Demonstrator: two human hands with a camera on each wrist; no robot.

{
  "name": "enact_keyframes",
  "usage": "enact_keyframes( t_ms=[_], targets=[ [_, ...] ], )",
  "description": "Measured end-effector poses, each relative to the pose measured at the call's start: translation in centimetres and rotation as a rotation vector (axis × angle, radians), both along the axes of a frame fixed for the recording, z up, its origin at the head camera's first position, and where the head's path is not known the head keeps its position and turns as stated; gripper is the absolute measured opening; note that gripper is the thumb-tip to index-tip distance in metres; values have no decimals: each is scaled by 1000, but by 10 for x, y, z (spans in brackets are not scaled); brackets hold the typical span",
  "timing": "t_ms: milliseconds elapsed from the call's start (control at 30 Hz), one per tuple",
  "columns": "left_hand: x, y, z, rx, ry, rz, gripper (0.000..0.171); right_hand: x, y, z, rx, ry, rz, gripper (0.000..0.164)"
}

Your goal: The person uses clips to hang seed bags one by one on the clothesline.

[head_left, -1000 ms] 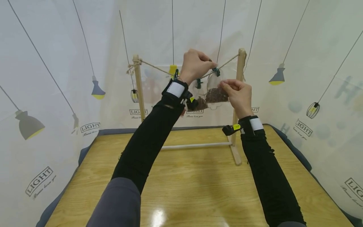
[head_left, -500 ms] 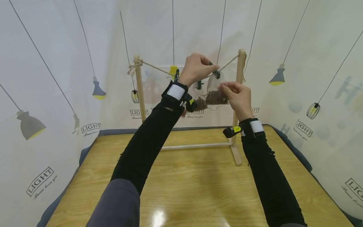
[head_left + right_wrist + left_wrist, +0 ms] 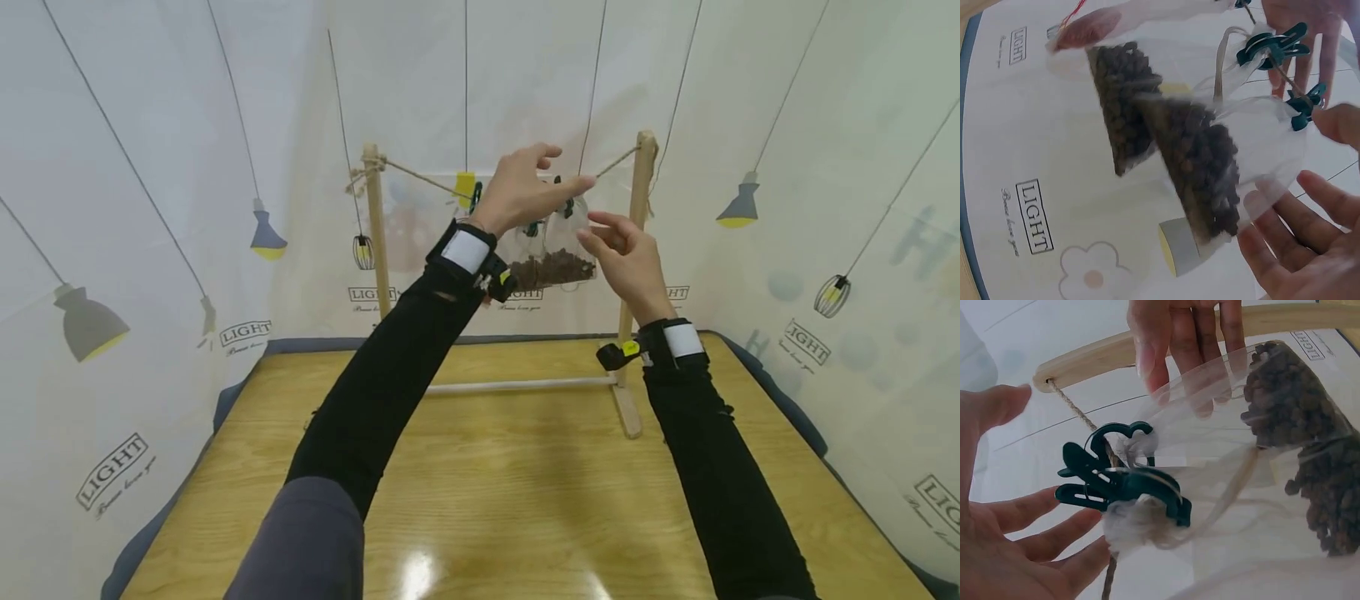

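A clear plastic bag of dark brown lumps (image 3: 566, 268) hangs from a twine rope (image 3: 617, 160) by a green clip (image 3: 1309, 106). Another green clip (image 3: 1272, 45) holds a similar bag (image 3: 1125, 103) beside it. My left hand (image 3: 525, 190) is by the clips with thumb and fingers spread apart, gripping nothing. Close to the nearer bag's side is my right hand (image 3: 628, 260), its fingers loosely bent. In the left wrist view those fingers (image 3: 1185, 344) show at the clear film; whether they touch it I cannot tell.
Two wooden posts (image 3: 637, 196) carry the sagging rope, and a white bar (image 3: 525, 386) joins them low over the wooden table (image 3: 487, 500). A third bag with reddish contents (image 3: 1091, 28) hangs further along. Behind stands a printed backdrop (image 3: 847, 208).
My left hand has let go of the clip, its thumb and fingers spreading apart. My right fingers have loosened from the bag's edge, and the bag now hangs slightly lower and further left.
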State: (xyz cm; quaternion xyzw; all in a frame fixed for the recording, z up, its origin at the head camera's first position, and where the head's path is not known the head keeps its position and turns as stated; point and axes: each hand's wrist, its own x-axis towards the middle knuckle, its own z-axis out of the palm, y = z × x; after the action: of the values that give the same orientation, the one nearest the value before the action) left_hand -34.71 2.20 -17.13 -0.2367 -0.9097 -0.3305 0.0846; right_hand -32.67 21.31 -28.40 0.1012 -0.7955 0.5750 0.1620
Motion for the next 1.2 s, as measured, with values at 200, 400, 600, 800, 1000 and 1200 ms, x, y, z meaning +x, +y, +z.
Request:
enact_keyframes(
  t_ms=[200,400,600,800,1000,1200],
  targets=[
    [9,-4,0,-38,150,-25,83,5,8,-3,95,24,83,73],
    [21,-13,-3,-76,314,-19,91,12,9,-7,237,94,138,87],
    [36,-28,-23,-75,516,-26,97,24,11,-14,354,156,125,98],
    [53,-44,-47,-70,689,-27,98,34,14,-22,463,271,108,106],
    [69,-66,-80,-75,757,9,101,48,18,-33,584,379,72,109],
    [82,-94,-122,-63,696,62,101,64,26,-53,661,372,13,112]
  ],
)
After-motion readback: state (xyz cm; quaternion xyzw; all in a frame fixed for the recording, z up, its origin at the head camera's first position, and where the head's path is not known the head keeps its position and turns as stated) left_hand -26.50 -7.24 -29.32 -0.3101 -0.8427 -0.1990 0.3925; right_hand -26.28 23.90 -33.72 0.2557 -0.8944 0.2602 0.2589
